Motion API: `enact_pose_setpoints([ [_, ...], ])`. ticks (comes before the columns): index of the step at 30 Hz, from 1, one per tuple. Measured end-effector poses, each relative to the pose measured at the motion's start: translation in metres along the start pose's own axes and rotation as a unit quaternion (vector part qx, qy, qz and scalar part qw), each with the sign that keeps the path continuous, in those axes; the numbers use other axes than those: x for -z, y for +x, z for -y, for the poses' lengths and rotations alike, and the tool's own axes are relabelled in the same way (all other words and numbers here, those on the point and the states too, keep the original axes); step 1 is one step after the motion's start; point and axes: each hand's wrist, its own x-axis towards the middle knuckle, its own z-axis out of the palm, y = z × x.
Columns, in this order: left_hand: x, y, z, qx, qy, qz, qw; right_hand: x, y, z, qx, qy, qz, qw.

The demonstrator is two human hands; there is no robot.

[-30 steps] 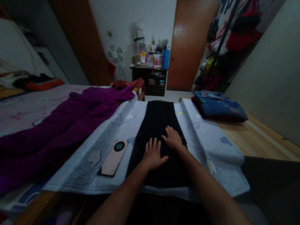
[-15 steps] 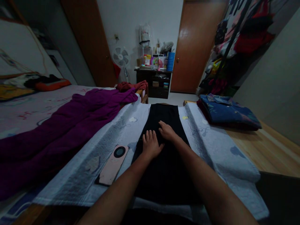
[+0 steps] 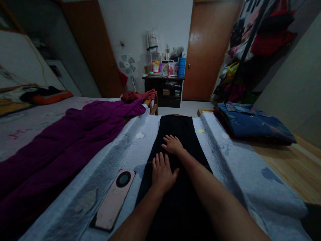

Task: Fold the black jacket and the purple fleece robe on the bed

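- Purple blanket (image 3: 82,140), bunched, well left of the left hand (image 3: 163,172).
- Pink phone (image 3: 115,201), left of that hand, beside its forearm, on a pale sheet (image 3: 147,127).
- Left hand, palm down on black cloth (image 3: 182,187), fingers slightly apart.
- Black cloth, beneath both hands and reaching beyond the fingertips.
- Right hand (image 3: 173,144), ahead of the left, flat on the cloth, fingers apart.
- Folded blue garment (image 3: 253,122), well right of the right hand.

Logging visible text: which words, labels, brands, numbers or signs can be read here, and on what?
No text can be read.
Bed sheet: red letter-like marks, illegible.
Yellow-and-red packet on the dark cabinet: too small.
Phone: faint marks near the camera ring, too blurred.
Black cloth: none visible.
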Motion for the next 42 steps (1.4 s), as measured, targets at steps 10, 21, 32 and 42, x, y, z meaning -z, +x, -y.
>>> enact_pose_setpoints([
  [10,-0.003,0.000,0.001,0.007,-0.001,0.014,1.000,0.000,0.049,-0.023,-0.038,0.017,0.031,0.999],
  [21,-0.004,0.000,0.002,0.015,-0.020,0.040,0.999,-0.003,0.086,-0.042,-0.039,0.001,-0.022,0.999],
  [32,0.000,0.000,0.001,0.012,-0.029,0.037,0.999,0.005,0.064,-0.042,-0.016,0.053,0.011,0.998],
  [42,0.002,-0.001,-0.001,0.007,-0.026,0.012,1.000,-0.007,-0.051,-0.028,0.032,0.004,-0.058,0.998],
])
